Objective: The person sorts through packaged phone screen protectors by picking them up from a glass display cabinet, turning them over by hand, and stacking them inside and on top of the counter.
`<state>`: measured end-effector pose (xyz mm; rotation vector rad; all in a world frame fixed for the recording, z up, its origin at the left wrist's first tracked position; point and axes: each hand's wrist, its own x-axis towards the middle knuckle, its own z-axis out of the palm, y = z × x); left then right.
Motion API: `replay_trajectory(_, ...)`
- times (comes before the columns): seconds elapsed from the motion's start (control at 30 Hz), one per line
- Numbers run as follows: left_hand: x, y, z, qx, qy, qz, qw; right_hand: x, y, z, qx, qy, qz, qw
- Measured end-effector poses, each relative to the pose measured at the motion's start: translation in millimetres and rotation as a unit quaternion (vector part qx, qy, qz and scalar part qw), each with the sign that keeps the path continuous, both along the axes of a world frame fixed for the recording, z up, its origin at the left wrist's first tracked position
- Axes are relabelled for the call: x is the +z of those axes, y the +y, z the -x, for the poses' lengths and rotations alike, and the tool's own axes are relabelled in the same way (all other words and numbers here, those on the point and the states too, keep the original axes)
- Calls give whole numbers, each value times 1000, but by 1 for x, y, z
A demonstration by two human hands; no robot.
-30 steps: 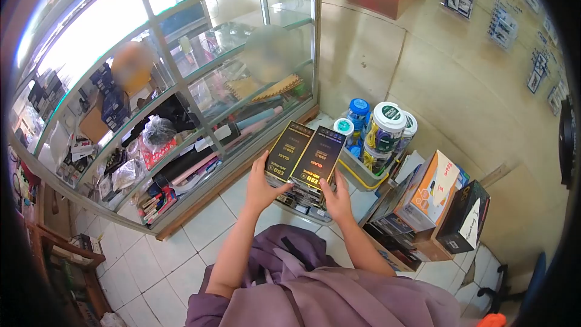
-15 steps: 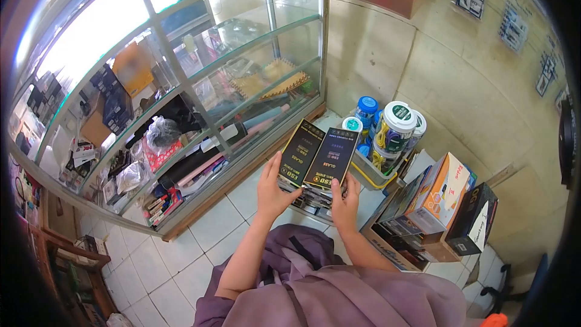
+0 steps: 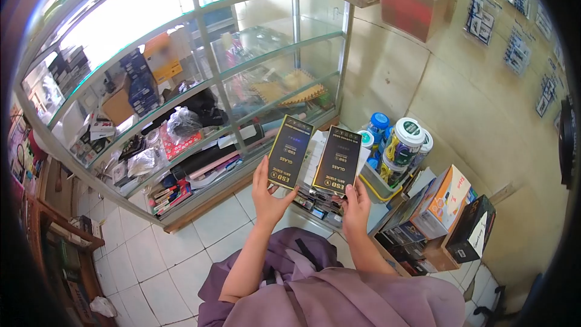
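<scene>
My left hand [image 3: 270, 198] is closed on a flat black box with gold edges [image 3: 290, 152], printed "ESD anti-static glass", gripping its lower end. A matching black glass box [image 3: 337, 160] is in my right hand [image 3: 356, 206], with the thumb on its lower right corner. Both boxes are tilted, printed faces up, with a gap between them. Below them several small packs [image 3: 315, 206] lie in a container, partly hidden by the boxes and my hands.
A glass display case [image 3: 221, 75] full of goods stands on the left. To the right are plastic jars [image 3: 404, 139] in a tray and a carton of boxes [image 3: 440, 200]. Packets [image 3: 482, 18] hang on the wall. A clear bin with red contents [image 3: 414, 6] is above.
The two boxes have moved apart; the left one shifted left with my left hand, uncovering more of what lies between and beneath them. The whole view has also shifted slightly.
</scene>
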<state>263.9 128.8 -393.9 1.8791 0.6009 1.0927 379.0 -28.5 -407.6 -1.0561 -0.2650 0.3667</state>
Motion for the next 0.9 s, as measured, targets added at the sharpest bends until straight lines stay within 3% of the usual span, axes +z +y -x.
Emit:
replay_trajectory(0.27, -6, -23, 49, 105, -138, -19, 985, 20, 28, 69, 168, -33, -61, 983)
replay_trajectory(0.4, -14, -30, 71, 92, -227, -17, 969, 21, 41, 103, 216, -102, -38, 970)
replay_trajectory(0.47, -6, -35, 88, 110, -191, -36, 975, 30, 47, 121, 224, -96, -53, 968)
replay_trajectory(0.57, 0, -39, 106, 133, -207, 0, 969, 25, 61, 139, 192, -192, 39, 962)
replay_trajectory(0.77, 19, -34, 142, 181, -215, -30, 959, 54, 81, 178, 249, -216, -25, 944)
replay_trajectory(0.9, 59, -25, 175, 176, -229, -99, 952, 90, 104, 186, 326, -194, -82, 921)
